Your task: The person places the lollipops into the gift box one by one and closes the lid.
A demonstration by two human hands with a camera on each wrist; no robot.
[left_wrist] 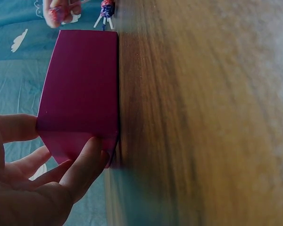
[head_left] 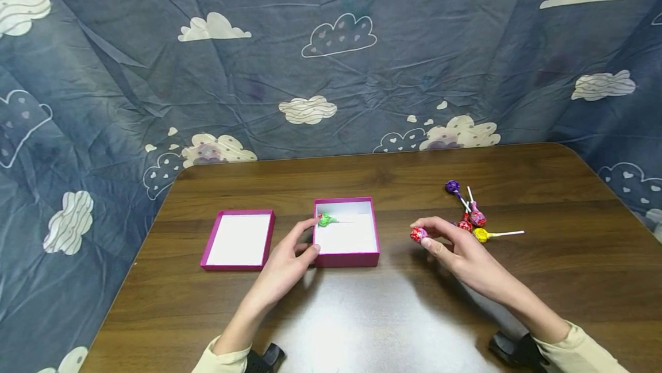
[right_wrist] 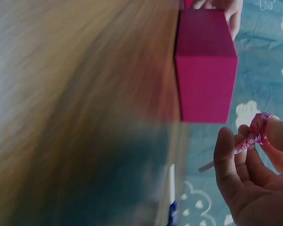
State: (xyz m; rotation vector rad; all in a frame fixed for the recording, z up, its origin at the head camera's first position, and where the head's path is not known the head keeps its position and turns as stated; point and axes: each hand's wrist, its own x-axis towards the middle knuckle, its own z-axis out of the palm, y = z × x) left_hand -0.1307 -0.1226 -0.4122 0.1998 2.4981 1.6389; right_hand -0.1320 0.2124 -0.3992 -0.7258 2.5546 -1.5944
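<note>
My left hand (head_left: 286,264) holds the left side of a magenta box (head_left: 346,260), thumb by the near corner and index fingertip at the rim. Inside the box, whose inner faces are white, lies a green-wrapped lollipop (head_left: 326,220) near the left wall. To the right of the box, my right hand (head_left: 468,258) pinches a red and pink wrapped lollipop (head_left: 418,234) by its head. The white stick (right_wrist: 206,166) of that lollipop shows below the fingers in the right wrist view.
Several lollipops lie in a cluster at the right, among them a purple one (head_left: 452,186), a pink one (head_left: 477,218) and a yellow one (head_left: 481,235). The magenta lid (head_left: 239,239) lies white inside up, left of the box. A cloud-patterned cloth (head_left: 331,85) hangs behind the wooden table (head_left: 414,315).
</note>
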